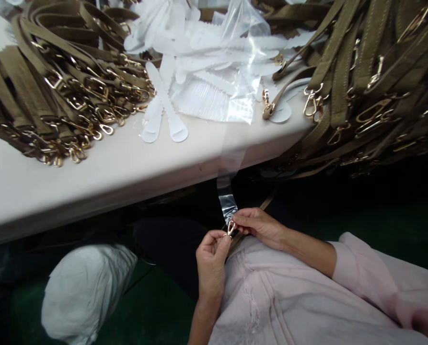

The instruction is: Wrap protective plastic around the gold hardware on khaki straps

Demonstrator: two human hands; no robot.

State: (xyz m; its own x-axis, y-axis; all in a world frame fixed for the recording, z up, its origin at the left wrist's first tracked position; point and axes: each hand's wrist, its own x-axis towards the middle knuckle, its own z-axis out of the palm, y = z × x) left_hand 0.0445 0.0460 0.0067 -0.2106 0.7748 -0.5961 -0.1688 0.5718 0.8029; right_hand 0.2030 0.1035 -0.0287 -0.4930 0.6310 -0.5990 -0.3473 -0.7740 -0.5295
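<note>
In front of my lap, a small gold snap hook [230, 227] is between my two hands. My left hand [211, 256] pinches its lower end between thumb and fingers. The fingertips of my right hand [259, 224] are closed at its upper end. A clear plastic strip [228, 201] hangs down from the table edge and meets those right fingertips; whether they grip it too, I cannot tell. Part of an olive-brown strap [236, 242] runs below my right hand, partly hidden by the hands.
On the white table [185, 158], bundled brown straps [16, 91] with gold hardware lie at left. White tabbed pieces [163, 105] and clear plastic bags [240, 91] are piled mid-table. More straps [343, 91] hang over the right edge. A white cloth-covered round thing [84, 287] stands lower left.
</note>
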